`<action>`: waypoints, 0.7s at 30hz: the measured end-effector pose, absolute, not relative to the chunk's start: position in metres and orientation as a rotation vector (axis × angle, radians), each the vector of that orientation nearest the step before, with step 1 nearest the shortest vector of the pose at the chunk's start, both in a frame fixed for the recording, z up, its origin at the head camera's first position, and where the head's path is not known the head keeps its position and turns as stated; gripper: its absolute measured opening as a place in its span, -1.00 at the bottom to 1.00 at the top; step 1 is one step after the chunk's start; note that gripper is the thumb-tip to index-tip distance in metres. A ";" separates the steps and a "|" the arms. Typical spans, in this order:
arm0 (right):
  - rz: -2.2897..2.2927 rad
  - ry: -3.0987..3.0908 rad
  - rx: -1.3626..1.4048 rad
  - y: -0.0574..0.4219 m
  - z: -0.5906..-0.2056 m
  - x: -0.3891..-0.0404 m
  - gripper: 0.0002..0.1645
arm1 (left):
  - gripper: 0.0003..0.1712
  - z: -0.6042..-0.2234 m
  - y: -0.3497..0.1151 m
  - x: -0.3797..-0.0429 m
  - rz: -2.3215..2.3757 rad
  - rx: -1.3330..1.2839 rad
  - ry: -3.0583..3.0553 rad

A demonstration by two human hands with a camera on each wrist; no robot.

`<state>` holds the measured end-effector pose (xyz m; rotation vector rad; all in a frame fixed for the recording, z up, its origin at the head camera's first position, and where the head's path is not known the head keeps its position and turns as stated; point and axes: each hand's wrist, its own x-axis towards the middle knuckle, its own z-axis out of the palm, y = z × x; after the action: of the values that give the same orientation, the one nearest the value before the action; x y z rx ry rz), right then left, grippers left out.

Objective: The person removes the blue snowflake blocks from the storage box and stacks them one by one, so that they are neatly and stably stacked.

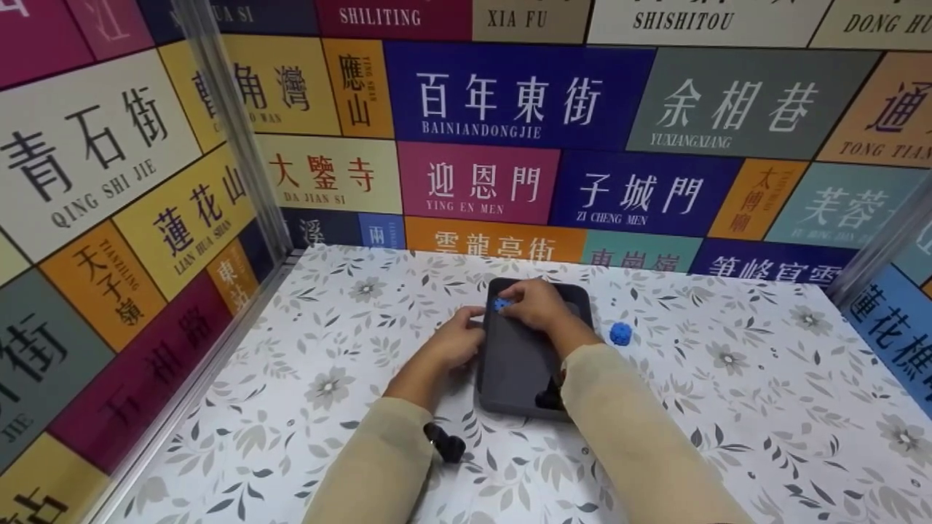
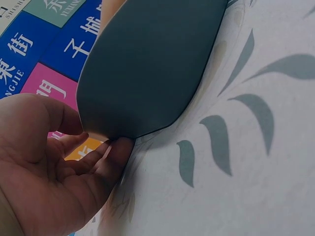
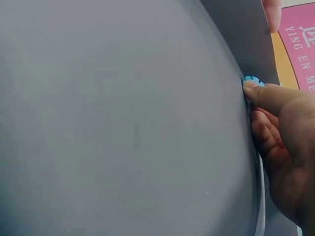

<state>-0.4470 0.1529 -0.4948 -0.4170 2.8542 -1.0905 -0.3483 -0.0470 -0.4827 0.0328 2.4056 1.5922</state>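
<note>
A dark grey rectangular tray (image 1: 513,364) lies on the table, its outer wall (image 2: 147,69) large in the left wrist view. My left hand (image 1: 457,340) is at the tray's left side, thumb and fingers gripping its edge. Over the tray's far end, my right hand (image 1: 540,306) pinches a small bright blue knobbly piece (image 1: 501,303) between thumb and fingers. In the right wrist view the blue piece (image 3: 253,80) shows close to the tray's inner wall, mostly covered by the thumb. Another blue knobbly piece (image 1: 619,333) sits on the table right of the tray.
The table (image 1: 349,466) has a white cloth with grey leaves and flowers. Panels with coloured street-name signs (image 1: 510,94) stand along its back and sides. Black wrist devices (image 1: 445,442) show at the sleeves.
</note>
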 end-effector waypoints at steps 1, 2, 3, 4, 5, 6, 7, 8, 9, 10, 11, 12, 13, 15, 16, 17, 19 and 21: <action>-1.093 2.851 -0.427 0.153 -0.494 -0.446 -0.62 | -0.29 -0.483 -0.047 -0.349 1.594 0.035 2.408; -1.087 2.855 -0.444 0.153 -0.494 -0.446 -0.63 | -0.29 -0.483 -0.047 -0.349 1.600 0.038 2.407; -1.080 2.858 -0.454 0.153 -0.493 -0.446 -0.63 | -0.29 -0.484 -0.046 -0.349 1.606 0.040 2.405; -1.070 2.862 -0.464 0.153 -0.492 -0.445 -0.63 | -0.29 -0.484 -0.046 -0.349 1.610 0.041 2.403; -1.056 2.865 -0.471 0.153 -0.492 -0.445 -0.63 | -0.28 -0.484 -0.046 -0.349 1.612 0.041 2.401; -1.046 2.865 -0.468 0.153 -0.490 -0.444 -0.63 | -0.28 -0.484 -0.046 -0.349 1.612 0.037 2.399; -1.034 2.863 -0.463 0.153 -0.489 -0.444 -0.63 | -0.28 -0.484 -0.045 -0.349 1.610 0.033 2.398; -1.024 2.858 -0.455 0.153 -0.488 -0.444 -0.63 | -0.28 -0.483 -0.045 -0.349 1.607 0.030 2.398; -1.023 2.846 -0.439 0.152 -0.486 -0.443 -0.63 | -0.28 -0.483 -0.045 -0.348 1.601 0.026 2.402; -1.025 2.836 -0.426 0.152 -0.485 -0.443 -0.63 | -0.28 -0.483 -0.045 -0.348 1.595 0.022 2.407; -1.033 2.824 -0.410 0.152 -0.483 -0.443 -0.63 | -0.28 -0.482 -0.045 -0.348 1.593 0.019 2.409; -1.047 2.812 -0.387 0.151 -0.480 -0.443 -0.63 | -0.28 -0.482 -0.045 -0.348 1.595 0.019 2.412; -1.065 2.801 -0.366 0.152 -0.478 -0.442 -0.63 | -0.28 -0.482 -0.046 -0.347 1.598 0.024 2.415; -1.133 2.785 -0.312 0.152 -0.473 -0.442 -0.63 | -0.29 -0.482 -0.046 -0.347 1.607 0.036 2.419; -1.178 2.776 -0.278 0.153 -0.470 -0.441 -0.63 | -0.29 -0.482 -0.046 -0.347 1.612 0.041 2.419; -1.239 2.760 -0.243 0.154 -0.466 -0.440 -0.63 | -0.29 -0.482 -0.046 -0.346 1.619 0.049 2.420; -1.372 2.723 -0.172 0.157 -0.457 -0.437 -0.63 | -0.29 -0.483 -0.047 -0.346 1.620 0.056 2.428; -1.520 2.675 -0.102 0.159 -0.448 -0.432 -0.63 | -0.28 -0.484 -0.046 -0.346 1.623 0.059 2.433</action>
<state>-0.4316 0.1592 -0.4482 -0.1024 2.6749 -1.5200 -0.3465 -0.0465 -0.4838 0.0590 2.4330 1.6227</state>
